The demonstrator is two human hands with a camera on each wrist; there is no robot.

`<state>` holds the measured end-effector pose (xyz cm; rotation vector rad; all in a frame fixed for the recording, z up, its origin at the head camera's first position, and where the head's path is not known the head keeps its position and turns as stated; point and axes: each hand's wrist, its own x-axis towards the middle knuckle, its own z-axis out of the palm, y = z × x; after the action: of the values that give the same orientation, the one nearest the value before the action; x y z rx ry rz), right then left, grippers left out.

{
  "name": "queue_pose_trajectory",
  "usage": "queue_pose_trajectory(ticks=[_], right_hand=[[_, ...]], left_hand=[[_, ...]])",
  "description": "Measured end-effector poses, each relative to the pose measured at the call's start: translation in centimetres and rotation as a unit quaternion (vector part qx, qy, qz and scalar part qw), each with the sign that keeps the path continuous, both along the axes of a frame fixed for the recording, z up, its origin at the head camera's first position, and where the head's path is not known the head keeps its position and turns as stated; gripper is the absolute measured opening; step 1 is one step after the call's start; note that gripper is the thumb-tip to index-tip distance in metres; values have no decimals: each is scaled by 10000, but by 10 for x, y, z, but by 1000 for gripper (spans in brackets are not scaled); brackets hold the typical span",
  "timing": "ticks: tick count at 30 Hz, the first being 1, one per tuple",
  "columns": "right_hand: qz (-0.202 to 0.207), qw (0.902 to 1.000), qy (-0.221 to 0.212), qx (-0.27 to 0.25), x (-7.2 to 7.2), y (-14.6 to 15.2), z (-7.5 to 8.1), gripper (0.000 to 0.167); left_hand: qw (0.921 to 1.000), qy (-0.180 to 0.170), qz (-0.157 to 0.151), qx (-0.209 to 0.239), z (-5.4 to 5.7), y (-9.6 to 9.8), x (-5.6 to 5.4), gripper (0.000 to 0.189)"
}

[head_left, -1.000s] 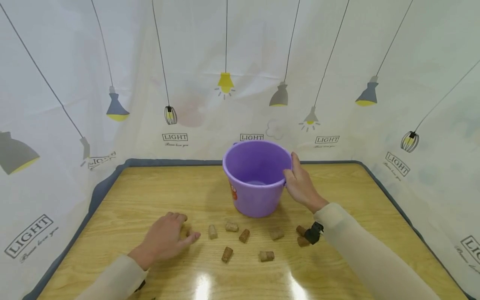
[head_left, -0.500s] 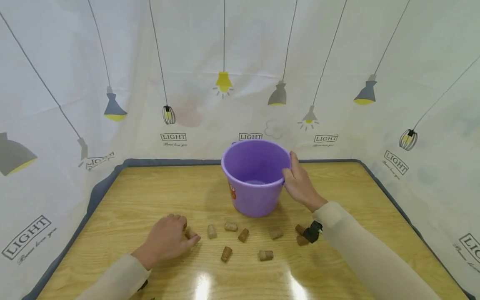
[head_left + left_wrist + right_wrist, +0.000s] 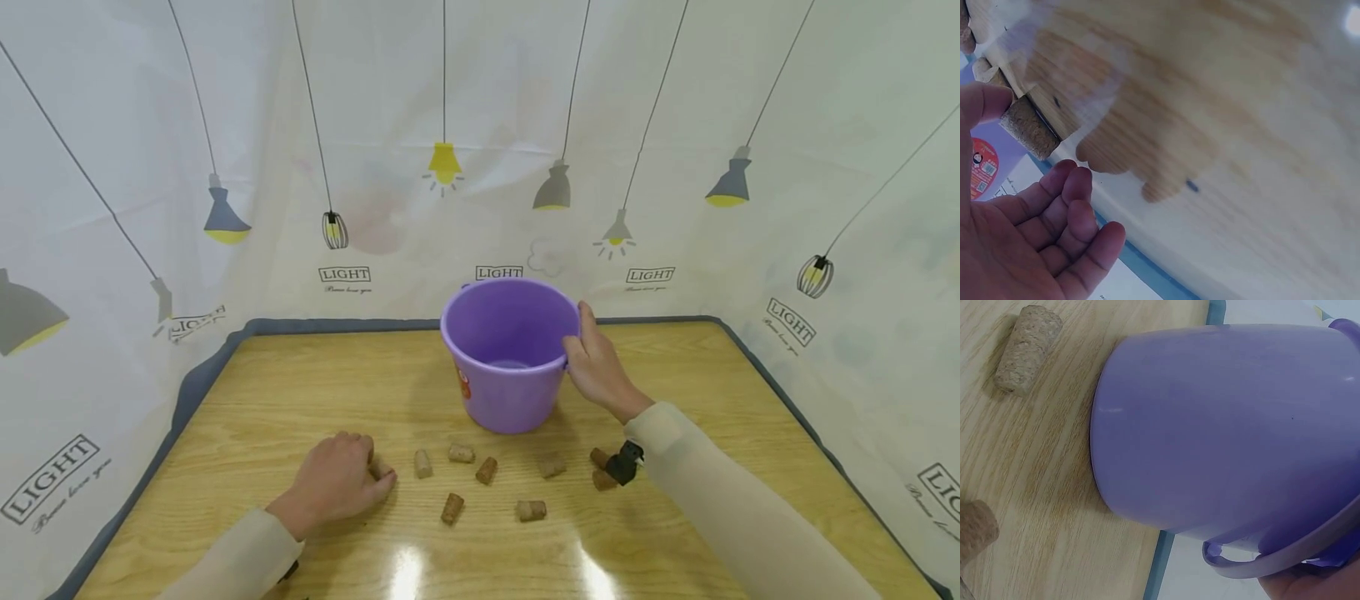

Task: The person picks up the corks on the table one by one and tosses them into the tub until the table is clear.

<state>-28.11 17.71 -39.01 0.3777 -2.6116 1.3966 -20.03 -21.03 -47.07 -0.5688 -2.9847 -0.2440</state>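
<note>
My right hand (image 3: pixel 603 371) grips the rim of a purple bucket (image 3: pixel 513 400) on its right side, thumb over the edge. The bucket stands upright on the table, and its visible inside holds nothing. In the right wrist view, the bucket's handle (image 3: pixel 1291 559) hangs beside that hand. Low over the table at the left, my left hand (image 3: pixel 333 479) has a cork (image 3: pixel 1030 128) between its thumb and curled fingertips; in the head view the hand partly hides this cork. Several other corks lie scattered in front of the bucket, among them a pale one (image 3: pixel 423 463) and a brown one (image 3: pixel 452 508).
Two brown corks lie by the right wrist's black camera (image 3: pixel 624 463), which partly covers them. The wooden table (image 3: pixel 300 375) ends at a dark blue edging. White cloth printed with lamps (image 3: pixel 397 108) hangs at the back and both sides.
My left thumb and fingers have closed in on the leftmost cork. The right hand and the bucket have stayed in place; the head view has shifted slightly.
</note>
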Motion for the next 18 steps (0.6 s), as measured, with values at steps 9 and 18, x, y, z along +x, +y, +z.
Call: queue_pose_trajectory(ticks=[9,18], right_hand=[[29,10000,-41,-58,0,0,-1,72],[28,9999,-82,-84,0,0,-1,72]], left_hand=[[9995,-205,-2,251,-2,1,1,22],[9986,-291,44,447,-2,1,2,20]])
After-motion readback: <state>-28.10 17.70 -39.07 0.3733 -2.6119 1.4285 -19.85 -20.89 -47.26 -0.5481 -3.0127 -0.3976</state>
